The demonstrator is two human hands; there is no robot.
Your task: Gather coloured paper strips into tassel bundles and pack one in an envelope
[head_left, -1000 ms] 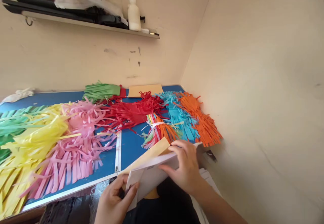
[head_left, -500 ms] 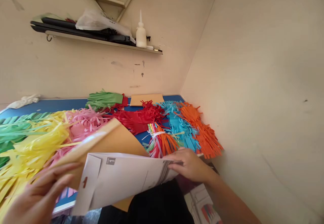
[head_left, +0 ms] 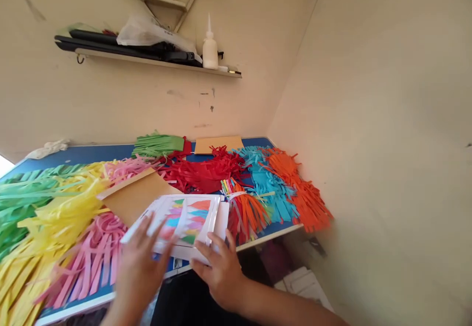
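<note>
A white packet (head_left: pixel 190 225) with a picture of colourful bunting lies at the front of the blue table, over part of a tan sheet (head_left: pixel 142 193). My left hand (head_left: pixel 142 259), blurred, is over the packet's left part with its fingers spread. At the packet's lower right corner, my right hand (head_left: pixel 219 267) rests with its fingers apart on the surface. A tied bundle of mixed-colour strips (head_left: pixel 245 210) lies just right of the packet. Pink fringed paper (head_left: pixel 90 262) is to the left of my left hand.
Yellow (head_left: pixel 66 213), green (head_left: pixel 158 144), red (head_left: pixel 206 171), blue (head_left: pixel 271 186) and orange (head_left: pixel 304 188) fringed papers cover much of the blue table (head_left: pixel 99 151). A wall shelf (head_left: pixel 155 62) holds a glue bottle (head_left: pixel 210 50). White packets (head_left: pixel 304 284) sit below the table edge at right.
The white packet now lies lower on the table, its picture side showing. The tan sheet beside it has come down flat. My left hand moved right onto the packet; my right hand moved left and down.
</note>
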